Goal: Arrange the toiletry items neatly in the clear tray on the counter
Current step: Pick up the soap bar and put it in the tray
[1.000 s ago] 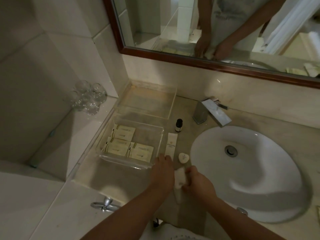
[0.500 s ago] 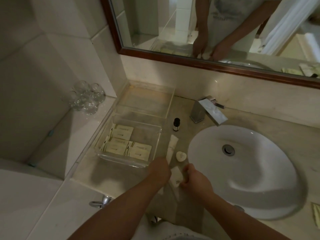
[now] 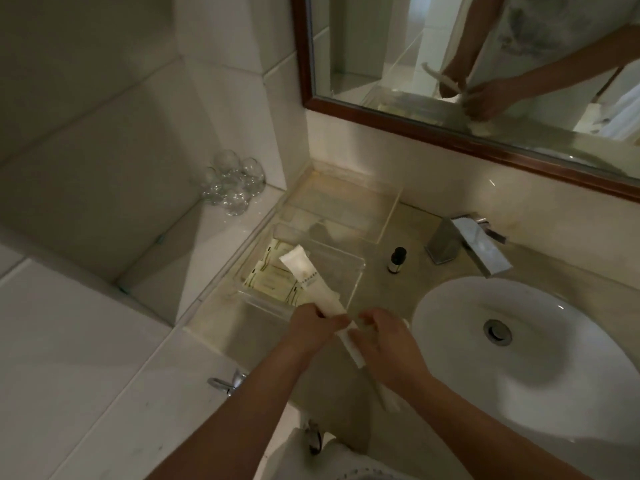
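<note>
A clear tray (image 3: pixel 360 269) sits on the counter left of the sink, with several cream sachets (image 3: pixel 268 282) lying flat in it. My left hand (image 3: pixel 311 327) is shut on the lower end of a long white packet (image 3: pixel 304 275), which slants up and left above the tray's near half. My right hand (image 3: pixel 386 337) sits just beside it, fingers closed on a second narrow white packet (image 3: pixel 367 368) that points down toward me. A small dark-capped bottle (image 3: pixel 396 259) stands upright on the counter right of the tray.
A second clear tray (image 3: pixel 393 207) stands behind the first, against the wall. The chrome faucet (image 3: pixel 467 242) and white basin (image 3: pixel 540 344) lie to the right. A clear glass ornament (image 3: pixel 232 183) sits on the tiled ledge at left. A wood-framed mirror (image 3: pixel 450 133) hangs above.
The long white packet that lay on the counter beside the tray has been lifted by my left hand and now slants over the tray. Both hands rose slightly.
</note>
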The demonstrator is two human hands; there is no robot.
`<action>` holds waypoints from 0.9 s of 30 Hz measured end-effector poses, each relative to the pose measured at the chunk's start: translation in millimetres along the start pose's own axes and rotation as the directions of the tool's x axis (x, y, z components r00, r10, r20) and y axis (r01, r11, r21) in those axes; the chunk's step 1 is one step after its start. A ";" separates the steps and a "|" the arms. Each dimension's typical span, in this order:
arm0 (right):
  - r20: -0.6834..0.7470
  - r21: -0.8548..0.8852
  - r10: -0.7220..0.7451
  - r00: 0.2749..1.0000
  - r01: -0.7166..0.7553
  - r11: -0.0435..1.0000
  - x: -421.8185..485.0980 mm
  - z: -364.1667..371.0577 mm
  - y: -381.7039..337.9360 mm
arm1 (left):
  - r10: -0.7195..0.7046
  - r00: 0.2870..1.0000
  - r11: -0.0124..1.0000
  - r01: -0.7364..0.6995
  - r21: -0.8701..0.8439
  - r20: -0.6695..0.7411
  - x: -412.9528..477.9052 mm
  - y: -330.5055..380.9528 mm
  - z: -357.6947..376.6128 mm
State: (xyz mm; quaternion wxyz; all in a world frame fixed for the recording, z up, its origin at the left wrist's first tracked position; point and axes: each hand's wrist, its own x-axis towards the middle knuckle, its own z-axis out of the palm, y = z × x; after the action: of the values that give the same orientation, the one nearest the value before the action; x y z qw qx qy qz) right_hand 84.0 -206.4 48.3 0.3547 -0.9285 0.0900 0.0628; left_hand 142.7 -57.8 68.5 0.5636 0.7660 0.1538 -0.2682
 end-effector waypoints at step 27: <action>0.576 -0.308 0.193 0.794 -0.008 0.951 146.4 44.9 -77.2 | 0.593 0.789 0.354 -0.438 0.827 0.164 82.9 -50.0 -130.2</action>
State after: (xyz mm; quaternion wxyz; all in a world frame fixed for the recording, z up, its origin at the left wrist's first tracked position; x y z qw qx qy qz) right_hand 240.8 -137.8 38.6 0.2212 -0.8961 0.0130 0.3845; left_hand 213.8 75.7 9.8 0.1706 0.9642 -0.1960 -0.0524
